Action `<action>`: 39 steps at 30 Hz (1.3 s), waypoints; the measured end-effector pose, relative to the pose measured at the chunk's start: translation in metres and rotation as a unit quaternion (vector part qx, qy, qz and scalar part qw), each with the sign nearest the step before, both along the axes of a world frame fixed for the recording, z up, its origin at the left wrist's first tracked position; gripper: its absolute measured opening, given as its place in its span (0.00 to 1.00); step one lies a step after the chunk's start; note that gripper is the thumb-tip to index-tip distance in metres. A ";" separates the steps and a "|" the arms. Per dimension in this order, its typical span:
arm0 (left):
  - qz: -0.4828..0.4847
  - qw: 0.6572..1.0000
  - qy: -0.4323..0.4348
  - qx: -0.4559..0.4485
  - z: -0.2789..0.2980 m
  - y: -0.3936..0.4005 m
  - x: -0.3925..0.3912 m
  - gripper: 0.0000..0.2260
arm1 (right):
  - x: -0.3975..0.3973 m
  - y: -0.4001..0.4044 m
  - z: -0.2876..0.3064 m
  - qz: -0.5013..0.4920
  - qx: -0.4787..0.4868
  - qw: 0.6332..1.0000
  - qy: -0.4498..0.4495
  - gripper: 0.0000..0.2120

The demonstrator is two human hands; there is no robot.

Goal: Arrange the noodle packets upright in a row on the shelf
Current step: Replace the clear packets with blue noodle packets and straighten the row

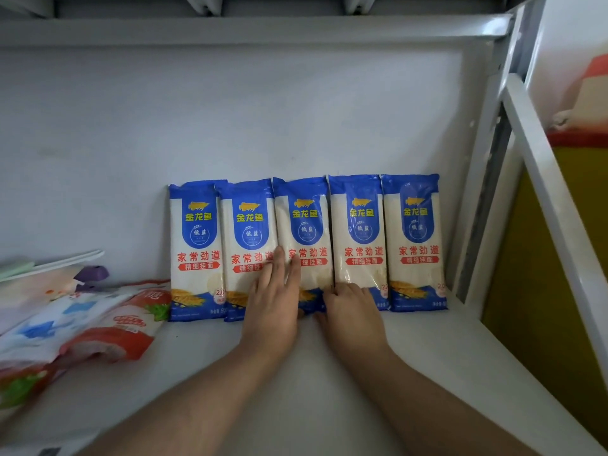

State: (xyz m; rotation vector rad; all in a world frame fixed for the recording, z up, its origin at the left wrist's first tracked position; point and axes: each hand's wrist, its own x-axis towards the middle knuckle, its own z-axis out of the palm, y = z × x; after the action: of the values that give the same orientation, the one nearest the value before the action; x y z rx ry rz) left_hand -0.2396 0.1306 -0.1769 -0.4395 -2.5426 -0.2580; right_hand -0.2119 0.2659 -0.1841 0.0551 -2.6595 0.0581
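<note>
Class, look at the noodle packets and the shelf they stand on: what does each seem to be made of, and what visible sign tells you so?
Noodle packets: thin glossy plastic film, probably; light glints on the wrappers, and pale noodles show through clear panels.
Shelf: likely painted metal; smooth matt white surface with a thin upright frame at its right side. The paint hides the core, so this is a guess.

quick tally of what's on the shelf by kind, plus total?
Blue-and-white noodle packets, upright in a row against the back wall: 5
Red-and-white bags lying at the left: 2
Other soft packets in the left pile: count unclear, they overlap
Total clearly countable: 7
</note>
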 end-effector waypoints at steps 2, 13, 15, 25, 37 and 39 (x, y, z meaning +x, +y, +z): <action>-0.001 1.000 0.003 -0.006 0.001 -0.001 -0.001 0.40 | -0.003 -0.002 0.000 0.000 -0.005 1.000 -0.001 0.12; -0.025 0.997 0.071 -0.034 -0.003 -0.009 -0.015 0.39 | -0.010 -0.011 -0.001 0.003 -0.017 1.000 0.023 0.09; -0.030 0.996 0.075 -0.032 -0.005 -0.009 -0.016 0.39 | -0.010 -0.013 -0.002 -0.004 -0.018 1.000 0.019 0.07; 0.029 0.963 0.072 0.258 0.017 -0.066 -0.022 0.45 | -0.010 -0.011 -0.006 -0.003 -0.028 0.998 0.050 0.10; -0.039 0.953 -0.004 0.301 0.015 -0.077 -0.033 0.44 | -0.005 -0.013 -0.004 -0.013 -0.039 0.998 0.043 0.10; -0.049 0.954 -0.003 0.295 0.016 -0.078 -0.034 0.45 | -0.005 -0.014 -0.004 -0.012 -0.040 0.998 0.049 0.09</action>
State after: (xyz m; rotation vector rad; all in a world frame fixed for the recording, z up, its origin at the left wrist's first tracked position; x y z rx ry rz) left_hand -0.2737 0.0525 -0.1610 -0.3232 -2.2987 -1.0180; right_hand -0.2172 0.2524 -0.1878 0.0000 -2.5571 0.1513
